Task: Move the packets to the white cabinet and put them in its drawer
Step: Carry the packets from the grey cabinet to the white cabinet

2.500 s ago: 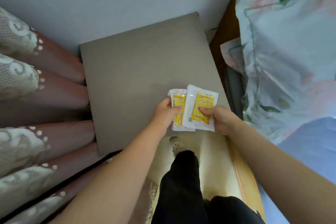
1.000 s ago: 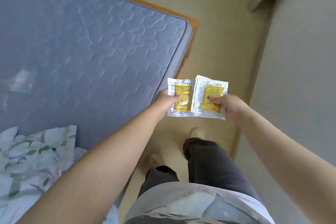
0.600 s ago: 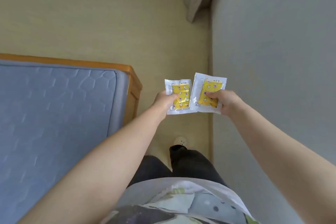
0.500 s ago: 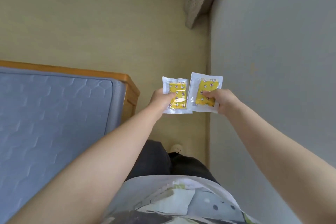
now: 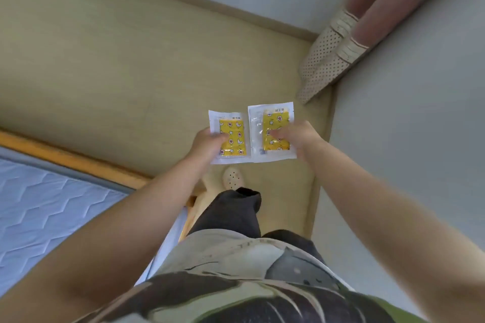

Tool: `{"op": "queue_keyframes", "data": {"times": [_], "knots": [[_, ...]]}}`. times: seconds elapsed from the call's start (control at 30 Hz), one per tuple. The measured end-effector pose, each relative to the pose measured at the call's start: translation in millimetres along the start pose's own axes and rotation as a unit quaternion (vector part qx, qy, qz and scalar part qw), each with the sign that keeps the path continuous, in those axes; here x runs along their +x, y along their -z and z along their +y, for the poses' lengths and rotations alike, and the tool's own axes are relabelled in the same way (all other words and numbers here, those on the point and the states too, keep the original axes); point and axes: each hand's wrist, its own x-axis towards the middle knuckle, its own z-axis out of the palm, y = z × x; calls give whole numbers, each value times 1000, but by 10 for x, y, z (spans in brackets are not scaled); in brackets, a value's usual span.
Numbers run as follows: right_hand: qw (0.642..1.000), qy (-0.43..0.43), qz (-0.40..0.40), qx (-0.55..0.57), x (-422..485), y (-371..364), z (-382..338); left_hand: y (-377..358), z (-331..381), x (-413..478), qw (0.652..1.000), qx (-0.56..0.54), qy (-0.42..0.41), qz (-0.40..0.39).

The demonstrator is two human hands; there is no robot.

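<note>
Two clear packets with yellow patterned inserts are held side by side in front of me, above the floor. My left hand (image 5: 207,143) pinches the left packet (image 5: 233,136) by its left edge. My right hand (image 5: 299,139) pinches the right packet (image 5: 273,126) on its right half, thumb across the yellow part. The packets sit almost edge to edge. No white cabinet or drawer shows in this view.
A bed with a blue quilted mattress (image 5: 52,217) and an orange wooden frame (image 5: 78,162) lies at the lower left. Beige floor (image 5: 131,73) stretches ahead. A grey wall (image 5: 420,139) runs along the right, with a curtain's hem (image 5: 341,47) in the upper-right corner.
I have turned away from the grey-topped bedside unit, past the bed, and walked toward the room's corner; the curtain is now closer. Both hands kept their grip on the packets.
</note>
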Motion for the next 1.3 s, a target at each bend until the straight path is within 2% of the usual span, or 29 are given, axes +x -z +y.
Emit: {"op": "queue_keyframes", "data": {"times": [0.27,0.4,0.7,0.8,0.97,1.3], "knots": [[992,39,-62,-106,776,-606,-1866,739,991,1028,991,-107,38,67],[980,89,-101,-149,1173,-1044,-2858,1248,1419,1602,976,-174,37,122],[923,185,-215,-260,1753,-2515,-5084,2590,2432,2638,925,-306,35,225],[897,206,-247,-304,1703,-3081,-5562,3073,2597,2762,906,-322,32,272],[857,230,-297,-351,1706,-4190,-6090,4010,2552,3033,897,-272,65,342],[823,242,-300,-418,1338,-6763,-7065,6493,2316,3582,897,-229,117,361]]}}
